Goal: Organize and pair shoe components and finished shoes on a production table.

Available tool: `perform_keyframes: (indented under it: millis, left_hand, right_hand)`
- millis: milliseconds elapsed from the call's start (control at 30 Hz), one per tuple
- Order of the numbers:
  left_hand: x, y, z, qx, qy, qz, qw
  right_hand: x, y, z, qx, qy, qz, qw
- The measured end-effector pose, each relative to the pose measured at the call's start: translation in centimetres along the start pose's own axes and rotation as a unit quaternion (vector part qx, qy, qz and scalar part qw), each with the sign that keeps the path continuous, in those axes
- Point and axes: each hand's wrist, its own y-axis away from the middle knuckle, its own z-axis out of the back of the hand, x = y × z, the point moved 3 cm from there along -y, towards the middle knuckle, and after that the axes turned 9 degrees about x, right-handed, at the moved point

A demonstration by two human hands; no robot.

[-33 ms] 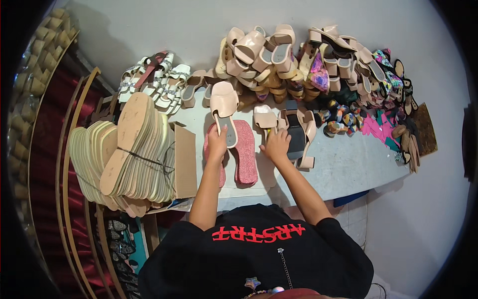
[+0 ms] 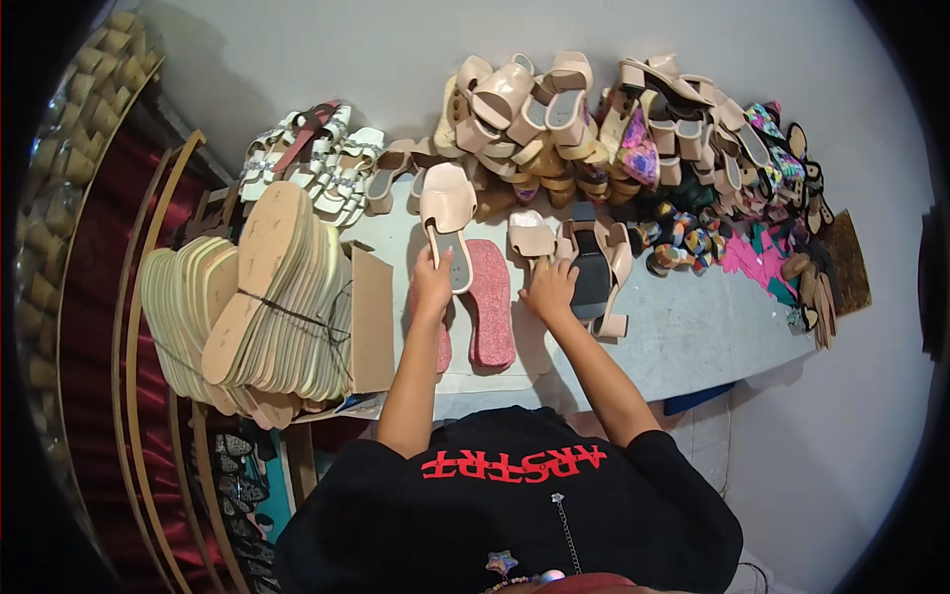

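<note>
My left hand is closed around the heel end of a beige slide sandal, which has a broad glossy strap and a grey insole. Its strap end points away from me, and it hangs over pink speckled soles, partly covering them. To the right, my right hand has its fingers curled over the heel end of a second beige slide sandal with white stuffing at its toe. That hand hides much of this sandal. Right beside it lies a beige heeled sandal, its black sole facing up.
Wooden-toned insoles stand bundled with black cord at the left, against a cardboard box. White sandals sit behind them. Beige heeled shoes are heaped along the wall, with patterned shoes and pink fabric scraps farther right.
The whole view has shifted very slightly. Both hands and the sandals keep practically the same positions.
</note>
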Motion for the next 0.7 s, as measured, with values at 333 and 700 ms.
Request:
perform_keyframes:
  millis: [333, 700]
  left_hand:
    - [-5.1, -5.4, 4.3, -0.074, -0.133, -0.019, 0.988]
    - [-5.7, -18.4, 6.7, -0.078, -0.328, -0.017, 0.941]
  right_hand:
    - [-0.3, -2.3, 1.5, -0.036, -0.057, -0.062, 0.996]
    - [0.7, -0.5, 12.9, 0.057, -0.367, 0.128, 0.92]
